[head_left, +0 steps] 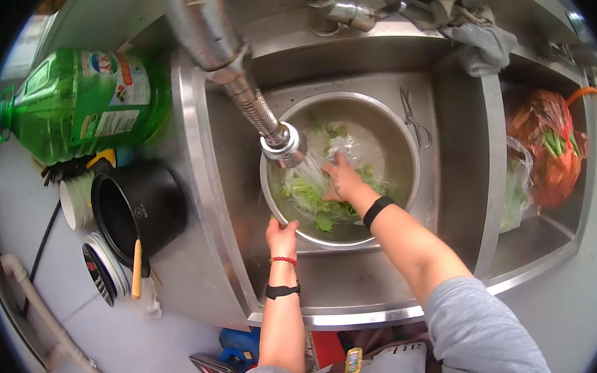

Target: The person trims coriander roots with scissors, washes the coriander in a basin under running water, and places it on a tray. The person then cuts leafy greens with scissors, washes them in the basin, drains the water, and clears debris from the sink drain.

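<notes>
A round metal basin (411,174) stands in the sink, with leafy greens (308,196) in water inside it. From the faucet spout (284,147) above, water runs onto the greens. My left hand (282,234) grips the near-left rim of the basin, thumb and fingers on its edge. Inside the basin, my right hand (342,179) is among the greens with its fingers spread, under or just beside the stream. It does not visibly grasp any leaves.
Scissors (414,120) lie in the sink, right of the basin. The right-hand compartment holds a red plastic bag (557,154) of vegetables. Grey cloths (475,32) hang over the back ledge. To the left are a big green detergent jug (84,106) and a black pot (144,206).
</notes>
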`<state>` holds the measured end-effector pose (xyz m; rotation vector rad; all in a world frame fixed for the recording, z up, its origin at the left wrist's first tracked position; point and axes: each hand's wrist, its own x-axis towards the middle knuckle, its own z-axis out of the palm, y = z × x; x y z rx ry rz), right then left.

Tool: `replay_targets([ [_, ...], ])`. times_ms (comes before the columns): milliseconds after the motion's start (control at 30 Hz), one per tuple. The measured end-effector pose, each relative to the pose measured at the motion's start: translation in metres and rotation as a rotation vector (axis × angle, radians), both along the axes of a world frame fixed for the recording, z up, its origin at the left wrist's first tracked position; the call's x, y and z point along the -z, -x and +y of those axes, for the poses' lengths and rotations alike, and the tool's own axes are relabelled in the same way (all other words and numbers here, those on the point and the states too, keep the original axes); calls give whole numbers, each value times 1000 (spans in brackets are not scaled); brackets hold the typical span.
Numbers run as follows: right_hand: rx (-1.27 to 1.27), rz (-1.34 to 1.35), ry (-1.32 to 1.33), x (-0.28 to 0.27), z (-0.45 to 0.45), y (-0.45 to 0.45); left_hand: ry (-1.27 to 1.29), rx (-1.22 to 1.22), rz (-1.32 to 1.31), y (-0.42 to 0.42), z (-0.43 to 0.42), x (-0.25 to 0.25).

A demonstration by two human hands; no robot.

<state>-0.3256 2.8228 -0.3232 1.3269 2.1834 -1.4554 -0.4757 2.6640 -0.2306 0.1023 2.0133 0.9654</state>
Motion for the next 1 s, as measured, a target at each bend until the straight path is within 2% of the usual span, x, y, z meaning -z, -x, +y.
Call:
replay_targets([
  [33, 70, 10, 17, -15, 9, -7, -74, -33, -28, -7, 3, -9],
  [100, 129, -116, -109, -77, 31, -14, -236, -116, -87, -23, 11, -24],
  [133, -9, -207, -155, -77, 21, -13, -326, -176, -119, -28, 15, -29],
  [233, -62, -135, -57, -96, 1, -12, -434, -169, -127, -43, 30, -48],
  [367, 147, 98, 200, -105, -31, -33, -475, -178, -114, -71, 52, -79],
  [433, 265, 246, 223, -110, -35, -32, -490, -155, -82, -88, 66, -101],
  [500, 390, 523, 408, -119, -35, -30, -522, -96, -16, -104, 73, -115],
  [533, 447, 665, 500, -130, -31, -28, -499, -52, 41, -114, 78, -126],
  [600, 485, 692, 579, -152, -29, -27, -422, 150, 268, -126, 80, -144],
  [667, 519, 732, 632, -170, -37, -29, -359, 317, 516, -148, 91, -183],
  [767, 540, 759, 689, -192, -64, -40, -453, 597, 867, -173, 93, -214],
  [1000, 572, 779, 771, -218, -106, -66, -353, 757, 1177, -220, 89, -276],
])
